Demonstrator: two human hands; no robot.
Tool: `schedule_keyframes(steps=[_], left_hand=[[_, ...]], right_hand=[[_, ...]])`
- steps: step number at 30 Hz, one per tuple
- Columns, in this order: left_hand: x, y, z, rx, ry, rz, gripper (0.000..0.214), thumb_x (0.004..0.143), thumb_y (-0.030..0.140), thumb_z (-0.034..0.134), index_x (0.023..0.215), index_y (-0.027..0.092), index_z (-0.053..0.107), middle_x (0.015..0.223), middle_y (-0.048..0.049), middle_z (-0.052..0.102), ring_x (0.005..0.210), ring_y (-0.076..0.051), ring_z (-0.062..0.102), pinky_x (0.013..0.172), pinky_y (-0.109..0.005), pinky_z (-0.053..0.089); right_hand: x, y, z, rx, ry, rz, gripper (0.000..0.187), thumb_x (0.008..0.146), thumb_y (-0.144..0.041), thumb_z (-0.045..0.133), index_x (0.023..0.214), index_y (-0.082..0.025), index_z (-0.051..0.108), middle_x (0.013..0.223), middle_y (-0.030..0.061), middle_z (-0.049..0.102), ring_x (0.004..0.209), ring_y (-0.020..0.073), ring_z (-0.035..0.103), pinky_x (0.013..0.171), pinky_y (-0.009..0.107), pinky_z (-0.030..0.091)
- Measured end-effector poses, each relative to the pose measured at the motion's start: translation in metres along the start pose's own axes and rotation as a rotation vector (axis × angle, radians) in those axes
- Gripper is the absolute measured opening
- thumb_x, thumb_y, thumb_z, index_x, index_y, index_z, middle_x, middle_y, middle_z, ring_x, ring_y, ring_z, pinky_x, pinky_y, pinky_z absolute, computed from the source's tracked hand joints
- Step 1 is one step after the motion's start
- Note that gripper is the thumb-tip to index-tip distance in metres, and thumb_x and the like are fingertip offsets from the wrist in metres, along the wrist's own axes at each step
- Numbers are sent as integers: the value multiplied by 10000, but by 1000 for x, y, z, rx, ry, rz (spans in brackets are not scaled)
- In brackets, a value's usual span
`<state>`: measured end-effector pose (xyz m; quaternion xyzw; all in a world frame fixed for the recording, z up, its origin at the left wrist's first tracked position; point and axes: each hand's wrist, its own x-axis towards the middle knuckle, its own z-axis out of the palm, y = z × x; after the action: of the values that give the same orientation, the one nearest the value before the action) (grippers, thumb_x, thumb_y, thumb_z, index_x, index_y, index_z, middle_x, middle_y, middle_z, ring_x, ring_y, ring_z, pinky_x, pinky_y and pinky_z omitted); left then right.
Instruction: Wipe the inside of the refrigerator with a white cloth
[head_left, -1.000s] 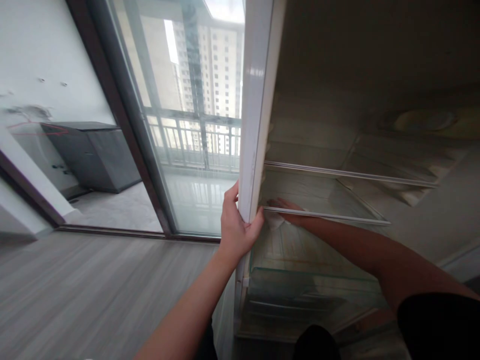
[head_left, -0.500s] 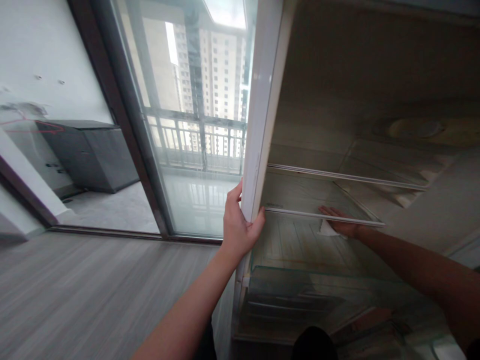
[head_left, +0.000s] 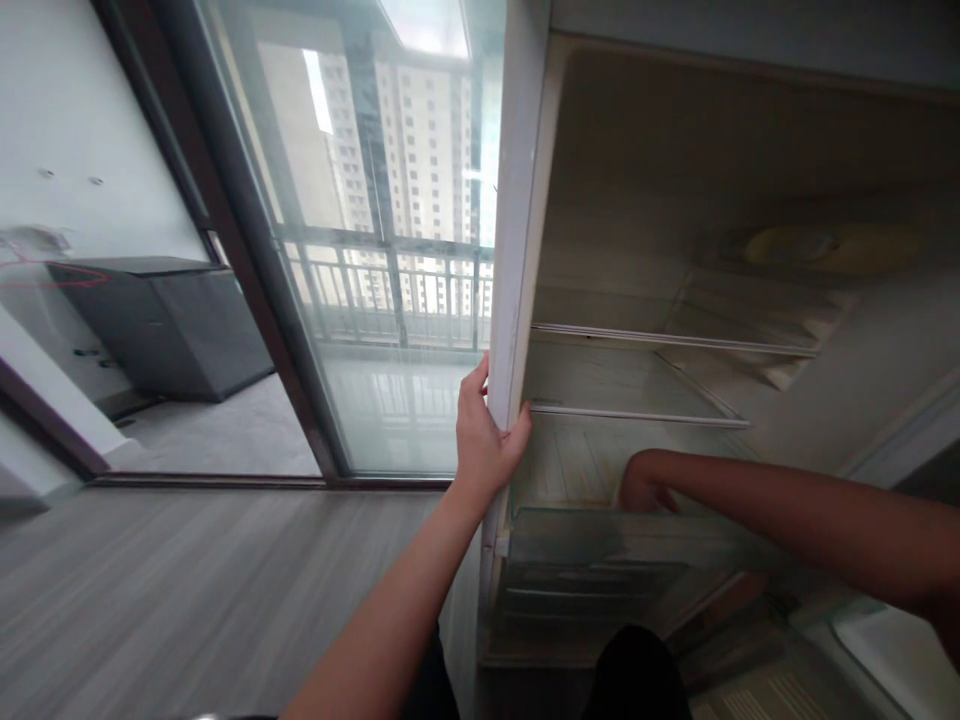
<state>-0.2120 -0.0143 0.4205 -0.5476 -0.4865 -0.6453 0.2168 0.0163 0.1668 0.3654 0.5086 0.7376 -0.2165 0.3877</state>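
My left hand (head_left: 489, 432) is wrapped round the front edge of the fridge's white side wall (head_left: 515, 230), thumb on the inner side and fingers on the outer. Inside the open fridge, my right hand (head_left: 643, 482) is bent downward at the wrist, lower than the glass shelf (head_left: 600, 385). It reaches behind the clear front of the drawer (head_left: 570, 535). Its fingers are mostly hidden there, and no cloth shows at this moment. Yellowish stains mark the ribbed inside of the drawer area.
Another glass shelf (head_left: 675, 340) sits higher up, near a round yellowish fitting (head_left: 795, 245) on the inner wall. Left of the fridge is a sliding glass door (head_left: 390, 400). A dark grey cabinet (head_left: 165, 330) stands beyond the doorway. Grey wood-look floor (head_left: 225, 590) lies in front.
My right hand has moved from the lower glass shelf, where a white cloth showed under it, down behind the drawer front. My left hand keeps its hold; the view has shifted slightly.
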Motion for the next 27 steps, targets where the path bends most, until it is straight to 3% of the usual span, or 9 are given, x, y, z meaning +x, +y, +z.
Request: schedule_keyframes(steps=[2,5,8,10,15,18,21,24,27], left_hand=[[0,0,0,-5,-2,6,698,844,289,644,1457,194,323,1382,-158,506,1254,-298,520,1009,-454,468],[0,-1,0,-12,1,13,708,836,281,653,1457,188,327,1384,-155,506,1265,-293,512,1026,-448,459],[1,0,0,-16,2,14,716,827,275,655,1458,182,329,1386,-156,505,1263,-290,512,1034,-449,454],[1,1,0,-18,0,14,719,823,275,655,1457,177,330,1386,-158,506,1261,-289,513,1035,-450,454],[1,2,0,-10,0,6,708,820,283,656,1445,174,342,1383,-160,502,1265,-289,506,1037,-452,449],[1,1,0,-22,3,3,708,811,281,667,1436,176,352,1375,-155,503,1258,-285,508,1038,-440,446],[2,1,0,-22,-11,-23,715,798,290,678,1429,178,360,1355,-147,507,1247,-287,514,1041,-435,442],[2,1,-1,-9,-21,-55,729,786,298,682,1428,173,359,1339,-145,507,1238,-289,518,1041,-436,440],[2,1,-1,-9,-24,-72,738,775,303,684,1424,165,360,1328,-143,507,1226,-289,524,1036,-437,443]], right_hand=[[-16,-31,-2,-40,-316,-21,335,663,-346,755,896,-115,688,830,58,689,618,202,671,574,365,558],[-39,-83,-8,-26,-444,-274,322,698,-354,745,899,-109,687,772,38,677,591,177,649,553,310,550],[-55,-134,-4,77,-360,-564,262,767,-334,699,921,-124,683,725,-6,658,587,123,617,565,229,513],[-61,-156,2,-4,-310,-613,239,773,-318,701,897,-114,685,688,-17,638,577,113,592,550,211,482],[-98,-141,-6,-182,-232,-611,182,804,-248,604,880,-104,685,664,-23,607,535,109,523,553,243,466],[-141,-94,-11,-95,33,-662,177,830,-211,512,809,-116,659,653,-18,587,546,103,507,559,226,437],[-175,-41,14,41,474,-713,236,855,-251,475,721,-132,628,630,0,569,571,112,503,556,220,395],[-168,-1,75,339,950,-677,239,868,-272,446,898,-168,660,821,46,671,742,169,605,683,264,473],[-119,14,151,488,1419,-366,340,883,-331,398,1023,-173,664,1001,149,683,963,270,636,865,394,517]])
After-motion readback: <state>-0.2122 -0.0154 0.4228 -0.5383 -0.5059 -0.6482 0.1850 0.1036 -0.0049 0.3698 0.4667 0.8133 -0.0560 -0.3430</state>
